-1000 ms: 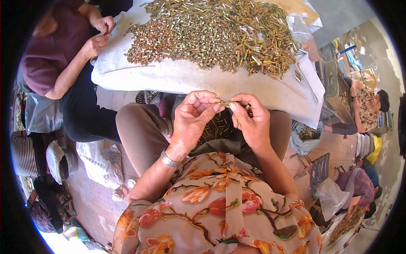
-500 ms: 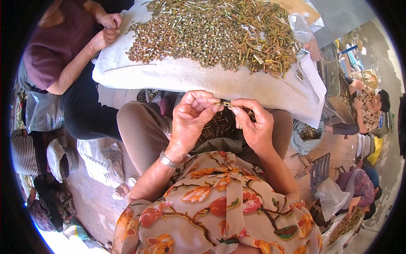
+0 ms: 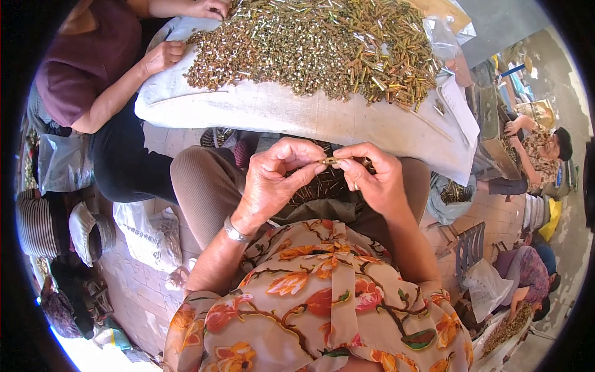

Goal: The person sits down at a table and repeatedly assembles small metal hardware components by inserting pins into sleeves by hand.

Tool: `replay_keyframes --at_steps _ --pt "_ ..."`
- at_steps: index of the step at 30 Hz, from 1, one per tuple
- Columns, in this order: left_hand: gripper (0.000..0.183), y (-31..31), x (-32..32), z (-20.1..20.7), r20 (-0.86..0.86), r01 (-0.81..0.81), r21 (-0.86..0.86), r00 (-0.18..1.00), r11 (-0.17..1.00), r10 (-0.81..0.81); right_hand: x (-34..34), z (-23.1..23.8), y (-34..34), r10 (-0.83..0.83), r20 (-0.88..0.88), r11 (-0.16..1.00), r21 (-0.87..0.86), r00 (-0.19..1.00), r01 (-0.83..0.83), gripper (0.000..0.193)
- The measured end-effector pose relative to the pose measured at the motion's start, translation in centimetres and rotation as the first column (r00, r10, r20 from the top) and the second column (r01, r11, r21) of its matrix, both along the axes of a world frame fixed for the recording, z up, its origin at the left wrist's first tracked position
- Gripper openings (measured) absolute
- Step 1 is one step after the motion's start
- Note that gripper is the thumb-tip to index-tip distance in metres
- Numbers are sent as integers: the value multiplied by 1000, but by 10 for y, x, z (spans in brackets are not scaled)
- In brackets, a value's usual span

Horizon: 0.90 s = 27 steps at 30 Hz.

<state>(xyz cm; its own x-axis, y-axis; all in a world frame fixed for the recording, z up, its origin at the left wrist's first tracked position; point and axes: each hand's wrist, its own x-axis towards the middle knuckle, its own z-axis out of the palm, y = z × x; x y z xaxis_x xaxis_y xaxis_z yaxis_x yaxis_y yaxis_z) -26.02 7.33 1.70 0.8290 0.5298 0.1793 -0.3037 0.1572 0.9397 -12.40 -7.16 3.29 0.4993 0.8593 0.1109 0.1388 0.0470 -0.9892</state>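
Note:
Between my two hands, a small brass-coloured metal sleeve (image 3: 329, 160) is held level above my lap. My left hand (image 3: 268, 180) pinches one end between thumb and forefinger. The other end is in the thumb and forefinger of my right hand (image 3: 378, 177), whose remaining fingers curl in. A shiny bit shows by those fingers; I cannot tell what it is. Below the hands, many dark-gold metal pieces (image 3: 317, 190) lie between my knees, partly covered by the hands. Ahead, a large heap of small nut-like pieces (image 3: 273, 56) merges with longer sleeves (image 3: 396, 68) on its right.
A white cloth-covered table (image 3: 260, 115) carries the heap. At the left, a co-worker's hands (image 3: 164, 56) are by its edge. A bag of metal pieces (image 3: 447, 201) stands right of my knee; a white plastic bag (image 3: 147, 239) lies on the left floor. Other people sit farther right.
My hands have lowered slightly, still pinching a metal piece between them. The co-worker's hands have come apart; one now reaches to the heap, the other rests near the table edge.

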Motion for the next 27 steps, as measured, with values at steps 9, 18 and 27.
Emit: replay_keyframes --at_steps 9,18,27 --pt "12 22 0 -5 76 482 -363 868 798 -490 3 2 5 267 -566 952 31 780 -304 17" --pt "18 6 1 -30 -28 166 -481 978 861 -205 0 -24 14 49 -899 998 32 435 -45 57" --pt "19 1 7 -34 -99 -31 124 994 992 43 -9 -37 20 35 -962 990 70 269 121 63"
